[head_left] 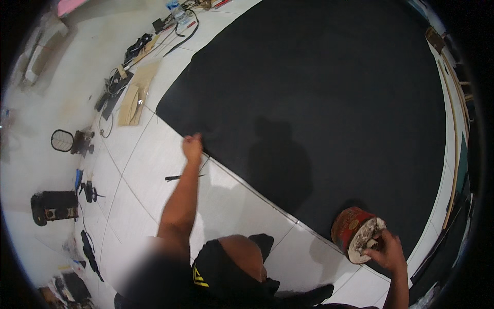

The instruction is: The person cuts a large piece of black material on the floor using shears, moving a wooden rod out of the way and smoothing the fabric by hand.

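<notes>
A large black sheet [329, 87] lies spread over the tiled floor. My left hand [192, 149] is at its near edge, toward the left corner, with the fingers closed on that edge; the fingertips are small and partly blurred. At the near right edge of the sheet stands a tilted red round can [348, 226] with an off-white, stained top. My right hand [387, 251] grips the short knob in the middle of that top, thumb and fingers around it. A thin black strip [177, 178] lies on the tiles beside my left forearm.
White tiles [247, 198] border the sheet. Along the left wall are brown paper pieces [136, 92], cables, a clear bottle [177, 11], a black speaker-like box [54, 207] and small black items. Long wooden strips [455, 154] run along the right. My bent knee [242, 252] is close in front.
</notes>
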A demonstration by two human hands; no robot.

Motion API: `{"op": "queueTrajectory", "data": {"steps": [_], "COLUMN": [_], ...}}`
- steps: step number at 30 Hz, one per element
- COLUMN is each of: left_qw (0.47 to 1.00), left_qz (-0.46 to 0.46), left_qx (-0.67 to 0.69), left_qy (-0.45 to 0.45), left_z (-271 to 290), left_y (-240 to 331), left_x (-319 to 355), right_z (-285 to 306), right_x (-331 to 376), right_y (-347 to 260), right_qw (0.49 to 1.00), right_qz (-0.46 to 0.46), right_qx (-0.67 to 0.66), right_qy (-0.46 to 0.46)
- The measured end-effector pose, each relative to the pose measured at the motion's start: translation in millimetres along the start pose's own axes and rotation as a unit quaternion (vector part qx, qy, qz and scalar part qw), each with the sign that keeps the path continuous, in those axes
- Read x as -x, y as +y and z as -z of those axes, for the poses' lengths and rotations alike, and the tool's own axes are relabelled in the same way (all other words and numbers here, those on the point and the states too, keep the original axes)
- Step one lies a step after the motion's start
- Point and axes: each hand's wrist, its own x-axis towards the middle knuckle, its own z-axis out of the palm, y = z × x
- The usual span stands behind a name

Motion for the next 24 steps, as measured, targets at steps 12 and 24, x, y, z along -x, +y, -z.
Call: {"op": "queueTrajectory", "data": {"steps": [12,24], "left_qw": [0.869,0.831], "left_qz": [-0.409,-0.241], "left_qx": [-0.236,-0.483], "left_qy": [0.151,-0.133], "left_z": [3.8,-69.9], "left_y": [66.3,56.2], "left_x": [-94.2,84.1], "right_z": [75.0,36.1], "right_x": [117.6,138.9], "right_y": [-30.9,-40.4], "right_qw": [0.949,0.96], "right_qz": [-0.131,-0.242], "right_qx": [0.22,-0.052], "right_qy": [0.182,0.128]}}
